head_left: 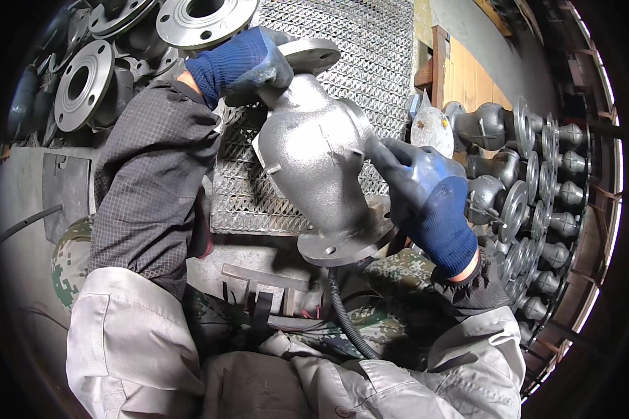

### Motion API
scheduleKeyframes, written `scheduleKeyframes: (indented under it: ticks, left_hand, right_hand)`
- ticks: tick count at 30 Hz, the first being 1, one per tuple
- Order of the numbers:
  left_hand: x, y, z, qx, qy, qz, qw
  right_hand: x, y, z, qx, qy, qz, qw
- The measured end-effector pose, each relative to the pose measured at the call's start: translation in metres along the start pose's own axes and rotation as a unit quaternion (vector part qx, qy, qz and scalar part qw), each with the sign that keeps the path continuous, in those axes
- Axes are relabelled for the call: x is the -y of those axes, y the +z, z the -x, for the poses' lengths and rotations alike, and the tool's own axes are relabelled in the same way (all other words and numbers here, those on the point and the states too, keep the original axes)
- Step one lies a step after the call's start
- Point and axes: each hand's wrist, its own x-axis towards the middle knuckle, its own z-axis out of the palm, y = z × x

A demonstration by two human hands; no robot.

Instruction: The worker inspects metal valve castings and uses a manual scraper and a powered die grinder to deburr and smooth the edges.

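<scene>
A grey cast-metal valve body [313, 146] with round flanges is tilted over the near edge of a metal mesh bench top [251, 206]. Its upper flange [316, 54] has bolt holes; its lower flange [339, 250] overhangs the bench edge toward me. My left hand [255, 66], in a blue coated glove, is closed round the neck just under the upper flange. My right hand [416, 178], gloved the same way, has its fingers bent against the right side of the body, by the side opening's rim. The fingertips there are partly hidden.
More flanged castings [84, 87] are piled at the far left. Rows of similar valve bodies [493, 126] stand along the right. A corrugated hose [346, 318] runs down below the lower flange. A cardboard sheet [468, 77] stands beyond the bench's right side.
</scene>
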Motion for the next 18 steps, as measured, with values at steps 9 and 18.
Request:
scheduleKeyframes:
  ticks: [9,18]
  left_hand:
    - [-0.033,-0.011,-0.005,0.008,-0.237,0.447,0.862]
    - [-0.027,-0.011,-0.006,0.016,-0.239,0.361,0.901]
  right_hand:
    - [0.0,-0.001,-0.01,0.082,-0.014,0.015,0.996]
    - [-0.013,0.018,-0.005,-0.101,0.022,-0.093,0.99]
